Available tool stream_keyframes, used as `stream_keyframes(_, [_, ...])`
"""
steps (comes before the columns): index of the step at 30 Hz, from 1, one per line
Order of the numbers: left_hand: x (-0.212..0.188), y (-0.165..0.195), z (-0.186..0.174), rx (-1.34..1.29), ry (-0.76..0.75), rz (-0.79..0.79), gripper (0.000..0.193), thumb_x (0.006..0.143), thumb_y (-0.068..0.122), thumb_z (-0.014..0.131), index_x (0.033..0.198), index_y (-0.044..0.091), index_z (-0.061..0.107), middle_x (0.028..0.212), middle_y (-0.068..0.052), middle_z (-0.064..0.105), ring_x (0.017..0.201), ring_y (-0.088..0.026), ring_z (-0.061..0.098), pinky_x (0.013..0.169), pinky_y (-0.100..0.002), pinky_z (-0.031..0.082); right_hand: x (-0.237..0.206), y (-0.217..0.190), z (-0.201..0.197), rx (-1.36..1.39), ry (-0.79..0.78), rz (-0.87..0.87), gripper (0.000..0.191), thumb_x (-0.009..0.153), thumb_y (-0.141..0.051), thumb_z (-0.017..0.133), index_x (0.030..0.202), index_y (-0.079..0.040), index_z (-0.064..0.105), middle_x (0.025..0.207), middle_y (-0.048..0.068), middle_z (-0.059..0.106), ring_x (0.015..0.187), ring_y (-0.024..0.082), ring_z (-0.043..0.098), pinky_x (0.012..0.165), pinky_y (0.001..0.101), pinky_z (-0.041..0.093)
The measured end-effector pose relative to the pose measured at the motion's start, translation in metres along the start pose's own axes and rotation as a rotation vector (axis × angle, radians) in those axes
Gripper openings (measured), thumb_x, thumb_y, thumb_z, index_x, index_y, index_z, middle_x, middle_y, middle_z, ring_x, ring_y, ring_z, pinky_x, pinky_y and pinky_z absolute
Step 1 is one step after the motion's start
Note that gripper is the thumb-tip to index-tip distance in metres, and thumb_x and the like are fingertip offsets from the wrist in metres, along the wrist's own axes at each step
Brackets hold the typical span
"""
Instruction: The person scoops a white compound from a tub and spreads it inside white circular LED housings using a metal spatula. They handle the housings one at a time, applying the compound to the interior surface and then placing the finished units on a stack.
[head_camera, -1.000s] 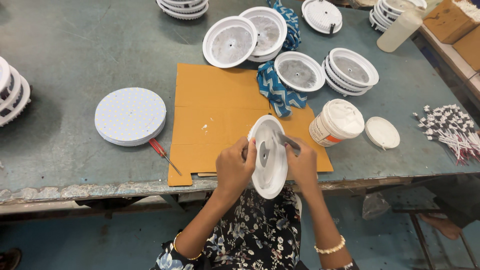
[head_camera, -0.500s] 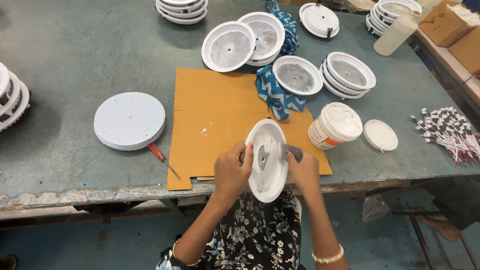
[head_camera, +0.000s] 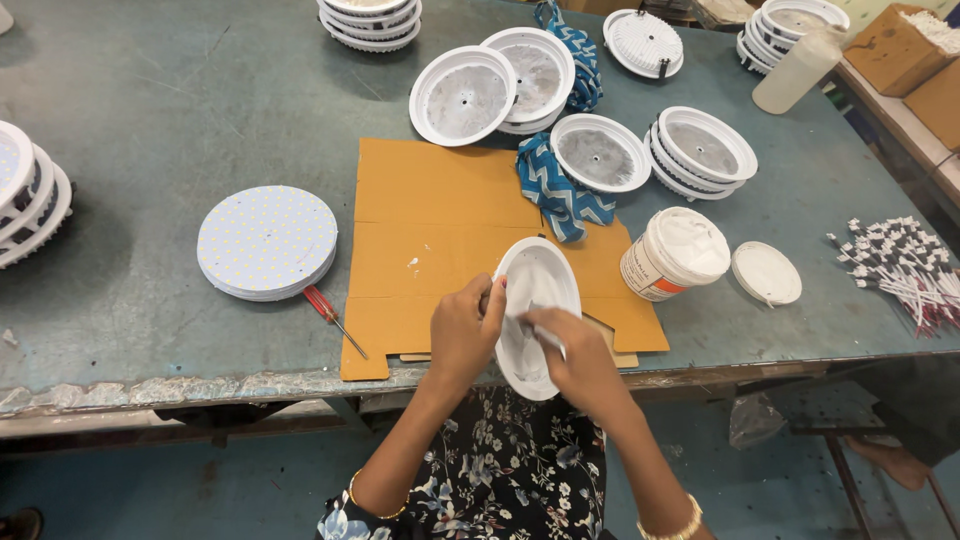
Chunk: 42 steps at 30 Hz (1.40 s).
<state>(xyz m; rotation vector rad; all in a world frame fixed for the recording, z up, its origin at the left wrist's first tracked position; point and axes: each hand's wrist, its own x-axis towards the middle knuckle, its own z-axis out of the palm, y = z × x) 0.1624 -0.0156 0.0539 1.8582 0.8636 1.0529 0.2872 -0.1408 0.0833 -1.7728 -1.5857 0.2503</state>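
Place: a workshop where lamps get made | Why: big worn green workbench | stacks of round white lamp shells at the top | bundle of wires at right

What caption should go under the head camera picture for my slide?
Left hand holds a round white housing while the right hand spreads white paste inside, over cardboard.

The right hand is covering the lower inside of the white housing it is gripping — whatever small tool is sitting in those fingers is showing only as a pale sliver. Far left of the grip, the stacked housings are running off the frame's edge, and far right the white-tipped wires are blurring together — too small to count.
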Motion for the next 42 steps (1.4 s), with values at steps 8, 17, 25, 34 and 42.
stream_keyframes(8, [0.000, -0.001, -0.001, -0.008, 0.022, 0.015, 0.038, 0.100, 0.028, 0.060, 0.071, 0.003, 0.056, 0.052, -0.013, 0.050, 0.046, -0.032, 0.052, 0.049, -0.044, 0.039, -0.012, 0.037, -0.010, 0.083, -0.044, 0.109, 0.037, 0.081, 0.007, 0.062, 0.112, -0.009, 0.075, 0.108, 0.010, 0.079, 0.098, 0.024, 0.076, 0.087, 0.0324, 0.058])
stream_keyframes(17, [-0.001, -0.001, 0.000, -0.022, 0.049, 0.012, 0.039, 0.100, 0.027, 0.061, 0.070, 0.003, 0.056, 0.050, -0.011, 0.048, 0.043, -0.029, 0.048, 0.047, -0.043, 0.037, 0.001, 0.050, 0.008, 0.003, 0.141, 0.182, 0.027, 0.088, 0.002, 0.062, 0.109, -0.006, 0.077, 0.106, 0.013, 0.078, 0.095, 0.024, 0.076, 0.086, 0.0327, 0.056])
stream_keyframes(25, [-0.004, -0.006, -0.001, 0.015, 0.051, 0.002, 0.038, 0.100, 0.027, 0.060, 0.070, 0.004, 0.057, 0.050, -0.011, 0.049, 0.043, -0.029, 0.050, 0.047, -0.044, 0.037, -0.032, 0.020, 0.002, 0.126, -0.081, 0.241, 0.031, 0.083, 0.002, 0.064, 0.110, -0.007, 0.078, 0.104, 0.012, 0.081, 0.094, 0.022, 0.076, 0.087, 0.0305, 0.055])
stream_keyframes(34, [-0.003, -0.003, -0.002, 0.013, 0.061, 0.029, 0.038, 0.099, 0.027, 0.062, 0.070, 0.004, 0.056, 0.051, -0.012, 0.050, 0.044, -0.030, 0.052, 0.047, -0.044, 0.038, 0.026, 0.045, 0.003, 0.055, 0.114, 0.171, 0.026, 0.088, -0.001, 0.064, 0.109, -0.007, 0.077, 0.104, 0.012, 0.079, 0.092, 0.024, 0.077, 0.084, 0.0316, 0.058])
stream_keyframes(42, [-0.001, -0.004, 0.001, 0.019, 0.070, -0.019, 0.039, 0.100, 0.027, 0.062, 0.069, 0.004, 0.057, 0.050, -0.012, 0.050, 0.043, -0.030, 0.051, 0.047, -0.045, 0.038, -0.041, 0.011, -0.001, 0.148, -0.117, 0.312, 0.036, 0.086, 0.000, 0.063, 0.117, -0.011, 0.077, 0.113, 0.011, 0.081, 0.100, 0.025, 0.078, 0.090, 0.0345, 0.057])
